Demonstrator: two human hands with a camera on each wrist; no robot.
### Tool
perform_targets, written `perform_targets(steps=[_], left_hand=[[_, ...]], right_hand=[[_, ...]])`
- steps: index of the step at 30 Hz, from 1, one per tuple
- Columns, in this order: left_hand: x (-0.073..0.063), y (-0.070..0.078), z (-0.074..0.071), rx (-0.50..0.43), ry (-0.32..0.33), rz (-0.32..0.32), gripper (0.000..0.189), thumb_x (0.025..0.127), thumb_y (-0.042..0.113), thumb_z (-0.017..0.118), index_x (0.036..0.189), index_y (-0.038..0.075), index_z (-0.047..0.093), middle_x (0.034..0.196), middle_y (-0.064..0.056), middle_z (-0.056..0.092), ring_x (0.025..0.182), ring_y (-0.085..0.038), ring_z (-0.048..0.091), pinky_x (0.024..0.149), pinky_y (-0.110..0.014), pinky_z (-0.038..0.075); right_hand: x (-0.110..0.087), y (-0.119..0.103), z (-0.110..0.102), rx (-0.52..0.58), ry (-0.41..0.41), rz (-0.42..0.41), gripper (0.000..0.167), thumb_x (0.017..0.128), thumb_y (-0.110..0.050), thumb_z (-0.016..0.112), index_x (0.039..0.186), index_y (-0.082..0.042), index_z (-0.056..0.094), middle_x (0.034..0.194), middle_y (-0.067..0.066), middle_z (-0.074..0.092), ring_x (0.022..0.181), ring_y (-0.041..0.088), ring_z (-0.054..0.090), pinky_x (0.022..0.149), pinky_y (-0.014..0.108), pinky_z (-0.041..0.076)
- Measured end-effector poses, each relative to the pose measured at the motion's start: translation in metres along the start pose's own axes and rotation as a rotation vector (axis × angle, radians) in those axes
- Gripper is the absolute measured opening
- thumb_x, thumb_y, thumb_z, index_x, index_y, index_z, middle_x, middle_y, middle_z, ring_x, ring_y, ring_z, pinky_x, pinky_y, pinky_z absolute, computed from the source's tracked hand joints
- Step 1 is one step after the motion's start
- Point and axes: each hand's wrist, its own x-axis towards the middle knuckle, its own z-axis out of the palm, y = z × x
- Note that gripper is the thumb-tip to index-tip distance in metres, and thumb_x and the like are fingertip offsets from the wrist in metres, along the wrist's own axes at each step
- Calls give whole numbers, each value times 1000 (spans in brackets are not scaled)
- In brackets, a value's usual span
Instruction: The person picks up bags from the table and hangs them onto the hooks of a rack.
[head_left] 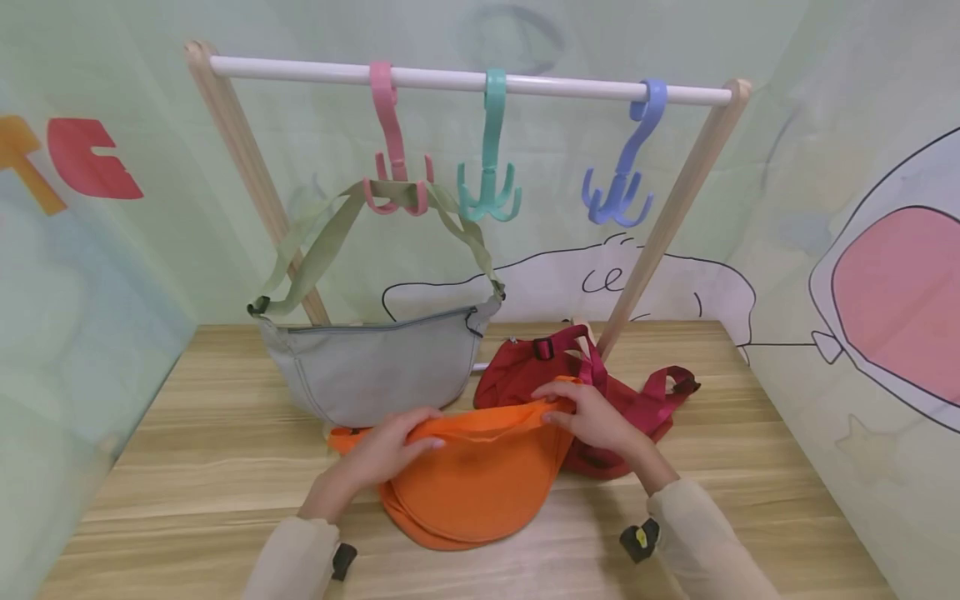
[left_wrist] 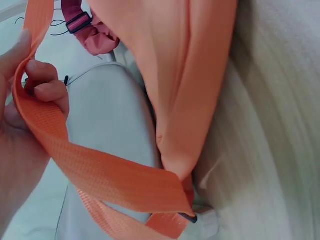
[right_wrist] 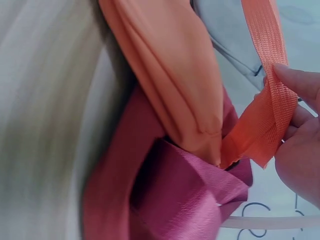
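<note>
An orange crescent-shaped bag (head_left: 476, 492) stands near the front of the table, its strap stretched along the top. My left hand (head_left: 386, 450) grips the left part of that strap; the left wrist view shows the orange webbing (left_wrist: 110, 175) running through the curled fingers. At the other end my right hand (head_left: 592, 414) pinches the strap (right_wrist: 277, 100) between thumb and fingers. Behind on the left, a grey bag (head_left: 382, 367) hangs by its greenish strap from a pink hook (head_left: 390, 125). A red bag (head_left: 517, 371) with a magenta strap lies behind and beneath the right hand.
A rack with a white rail (head_left: 300, 71) and wooden legs rises at the back of the wooden table (head_left: 180, 492). From the rail hang a green hook (head_left: 491, 150) in the middle and a blue hook (head_left: 626, 167) on the right. Printed cloth walls surround the table.
</note>
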Motion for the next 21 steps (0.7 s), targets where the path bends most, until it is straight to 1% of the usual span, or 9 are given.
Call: perform_targets(steps=[5,9,15,21], left_hand=[[2,4,-6,1,4,25,24,87,20,61,108,7,59,96,1,61,81,-12,53,75,-30,46],[5,7,-11,-7,7,21,25,86,19,62,109,8,60,94,2,61,79,-11,53,74,-29,47],[9,10,-17,11,16,29,23,86,16,63,107,9,59,86,5,59,70,-9,50,64,-24,44],[11,12,-21,26,22,39,23,86,20,63,106,8,60,77,6,56,62,-6,45,58,-23,41]], right_hand=[[3,-4,-6,7,-18,7,27,84,-10,66,110,-5,63,100,1,63,90,16,54,82,32,46],[6,-9,-10,34,-24,35,28,84,-12,66,111,-5,62,99,0,63,89,16,55,82,33,47],[10,-15,-15,51,-7,39,27,84,-10,65,110,-5,62,99,1,63,89,17,55,81,32,47],[13,-18,-18,55,5,25,25,85,-10,64,110,-4,62,99,3,62,89,18,54,80,32,46]])
